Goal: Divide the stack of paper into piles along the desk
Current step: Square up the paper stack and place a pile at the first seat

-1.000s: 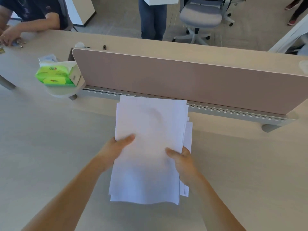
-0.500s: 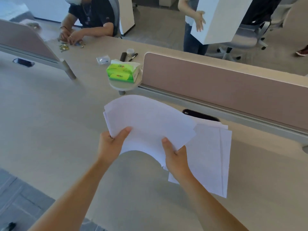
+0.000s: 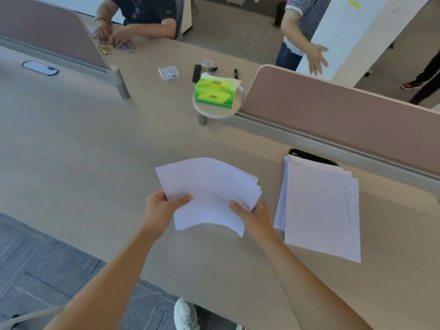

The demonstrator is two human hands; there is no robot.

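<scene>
1. Your left hand [image 3: 162, 207] and right hand [image 3: 252, 214] each pinch a bowed sheaf of paper [image 3: 209, 186], seemingly above the desk [image 3: 83, 144].
2. Beside it on your right, a second pile [image 3: 321, 208] lies flat.

This was an open-plan office. Long pale wood-grain counters [image 3: 71, 144] were split into workstations by low padded dividers [image 3: 333, 110] on grey metal rails, with oval cable ports [image 3: 40, 67] set into the tops. Loose white paper [image 3: 321, 206], pens [image 3: 235, 73] and a green tissue pack [image 3: 215, 92] lay about, and a person [image 3: 142, 17] sat working at the far side.
</scene>
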